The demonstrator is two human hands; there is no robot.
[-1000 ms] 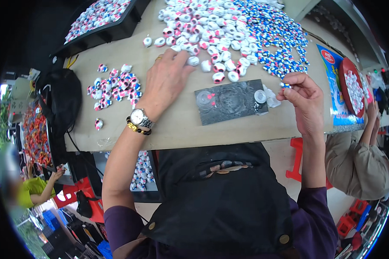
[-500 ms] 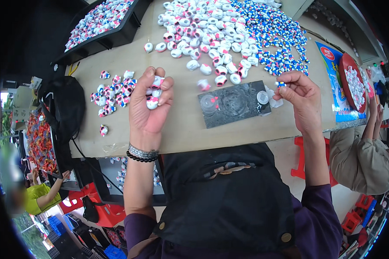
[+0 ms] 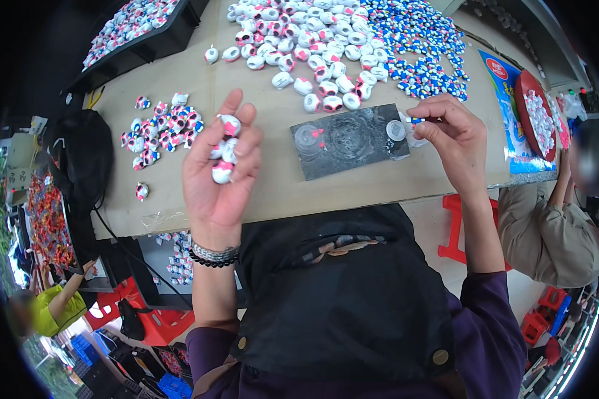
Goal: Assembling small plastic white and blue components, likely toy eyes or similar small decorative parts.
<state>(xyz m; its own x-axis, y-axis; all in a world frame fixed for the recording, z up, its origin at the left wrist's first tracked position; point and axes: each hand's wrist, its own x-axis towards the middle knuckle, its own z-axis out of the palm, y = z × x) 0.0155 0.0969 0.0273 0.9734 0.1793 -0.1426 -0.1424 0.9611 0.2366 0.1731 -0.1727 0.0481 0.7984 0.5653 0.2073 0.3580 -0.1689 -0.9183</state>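
The right hand [image 3: 454, 136] hides most of a tiny blue piece [image 3: 416, 120], too small to identify.

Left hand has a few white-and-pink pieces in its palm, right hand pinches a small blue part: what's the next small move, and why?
Probably bring the left hand rightward so one white-and-pink piece meets the small blue part pinched in the right hand over the grey mat. The palm faces up, pieces exposed, and the hands are apart.

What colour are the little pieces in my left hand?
White with pink-red marks, seen in the head view: pieces, left hand.
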